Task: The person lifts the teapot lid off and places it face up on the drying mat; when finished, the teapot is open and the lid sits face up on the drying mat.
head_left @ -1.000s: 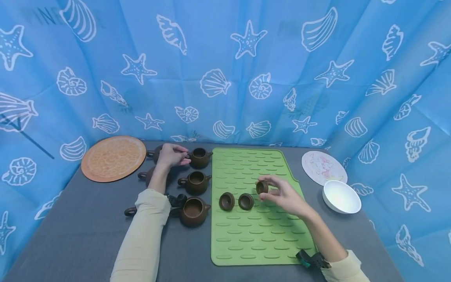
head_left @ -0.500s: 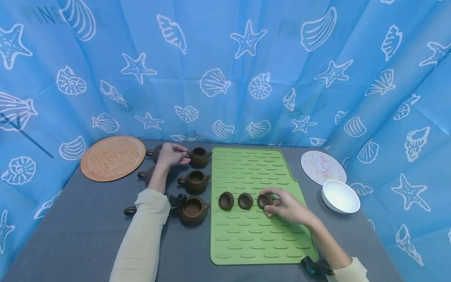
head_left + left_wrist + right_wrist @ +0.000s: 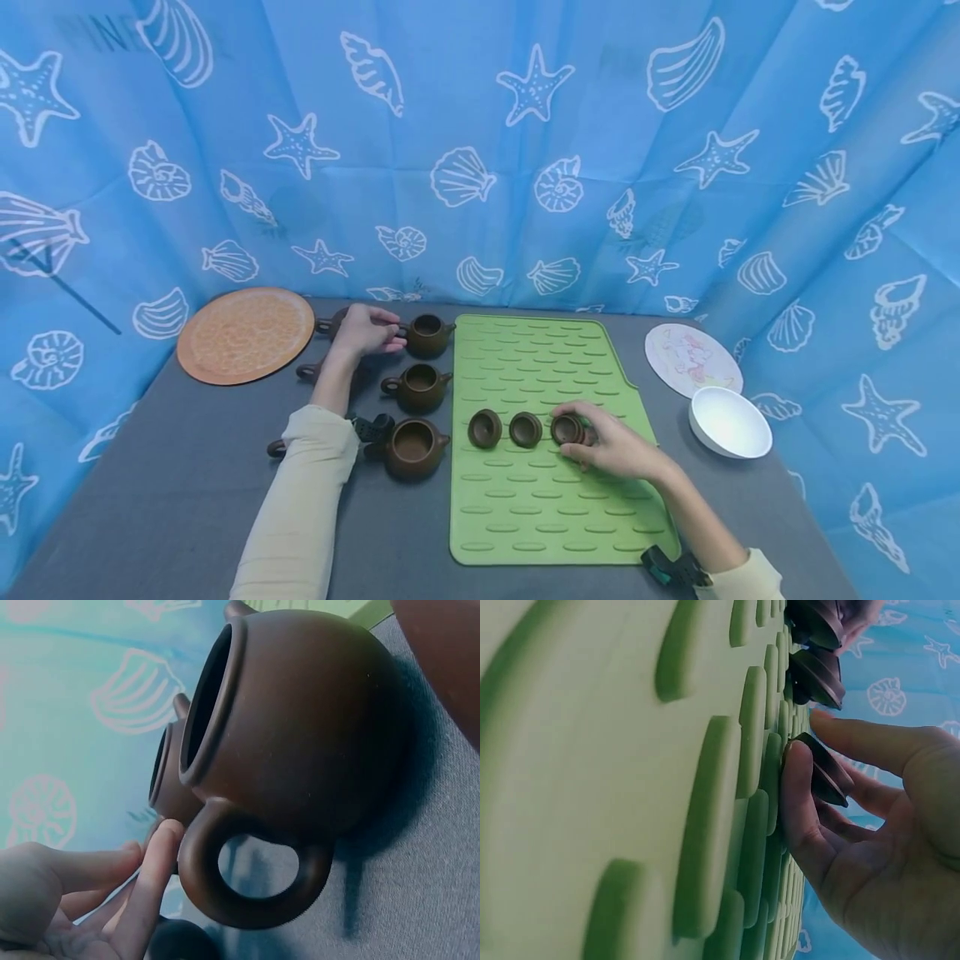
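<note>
Three lids sit in a row on the green mat (image 3: 540,500). Right hand (image 3: 611,446) pinches the third lid (image 3: 566,428), resting on the mat beside the two lids (image 3: 504,428). Left hand (image 3: 363,329), fingers relaxed, rests by the far teapot (image 3: 427,335). Three pots beside that arm stand open; others are hidden under it.

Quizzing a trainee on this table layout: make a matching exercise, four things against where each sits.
Things:
1. orange plate
2. white bowl
3. third small lid
4. rear teapot

Places:
A. on the green mat, under the right hand
B. far left of the table
C. by the left hand
D. right of the mat

Pairs: 1-B, 2-D, 3-A, 4-C
</note>
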`<control>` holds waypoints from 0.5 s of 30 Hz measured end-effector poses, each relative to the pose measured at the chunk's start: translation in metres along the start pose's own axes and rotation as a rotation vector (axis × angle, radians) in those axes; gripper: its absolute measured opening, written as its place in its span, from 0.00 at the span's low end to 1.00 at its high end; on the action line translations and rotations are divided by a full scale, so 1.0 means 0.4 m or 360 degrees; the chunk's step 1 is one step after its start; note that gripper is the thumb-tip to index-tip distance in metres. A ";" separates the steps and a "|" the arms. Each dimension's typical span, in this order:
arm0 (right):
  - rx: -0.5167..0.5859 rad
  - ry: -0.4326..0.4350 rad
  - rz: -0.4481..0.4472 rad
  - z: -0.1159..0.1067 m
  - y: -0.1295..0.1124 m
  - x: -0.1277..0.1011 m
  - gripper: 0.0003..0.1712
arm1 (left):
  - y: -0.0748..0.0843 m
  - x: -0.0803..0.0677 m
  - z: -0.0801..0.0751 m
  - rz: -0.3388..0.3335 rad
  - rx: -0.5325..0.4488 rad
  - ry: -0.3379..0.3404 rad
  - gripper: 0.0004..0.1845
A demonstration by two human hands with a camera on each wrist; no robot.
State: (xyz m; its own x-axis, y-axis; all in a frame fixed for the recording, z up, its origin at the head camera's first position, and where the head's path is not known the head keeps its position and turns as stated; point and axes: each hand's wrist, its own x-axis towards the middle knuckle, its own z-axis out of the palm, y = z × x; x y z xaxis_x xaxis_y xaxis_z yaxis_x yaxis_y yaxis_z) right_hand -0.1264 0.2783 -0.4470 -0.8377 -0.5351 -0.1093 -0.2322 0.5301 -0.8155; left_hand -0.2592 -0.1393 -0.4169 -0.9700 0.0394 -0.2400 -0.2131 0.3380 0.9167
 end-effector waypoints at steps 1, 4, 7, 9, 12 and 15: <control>-0.0009 0.0001 -0.0006 0.000 0.000 0.001 0.31 | -0.001 0.000 -0.002 -0.0004 -0.0001 0.0002 0.18; -0.0070 0.0027 -0.0017 0.001 0.001 0.005 0.32 | -0.004 -0.004 -0.007 -0.0011 -0.0004 0.0006 0.18; -0.0151 0.0091 -0.0024 0.004 0.000 0.007 0.32 | -0.006 -0.012 -0.015 0.0006 0.0003 -0.0002 0.18; -0.0181 0.0138 -0.0032 0.004 -0.003 0.008 0.31 | -0.005 -0.019 -0.023 0.0020 0.0018 -0.0017 0.19; -0.0160 0.0213 -0.0054 -0.001 -0.010 0.012 0.30 | -0.001 -0.025 -0.040 0.0053 0.0036 -0.0060 0.20; -0.0093 0.0282 -0.0071 -0.006 -0.019 0.023 0.28 | 0.006 -0.027 -0.058 0.0082 0.0041 -0.0093 0.20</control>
State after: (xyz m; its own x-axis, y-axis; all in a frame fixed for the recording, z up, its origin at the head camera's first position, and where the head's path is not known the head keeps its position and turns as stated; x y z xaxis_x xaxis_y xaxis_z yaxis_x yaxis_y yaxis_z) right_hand -0.1333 0.2709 -0.4405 -0.8986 -0.4375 0.0322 -0.2951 0.5486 -0.7823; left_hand -0.2521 -0.1609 -0.4048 -0.9710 0.1120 -0.2114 -0.1591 0.3581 0.9200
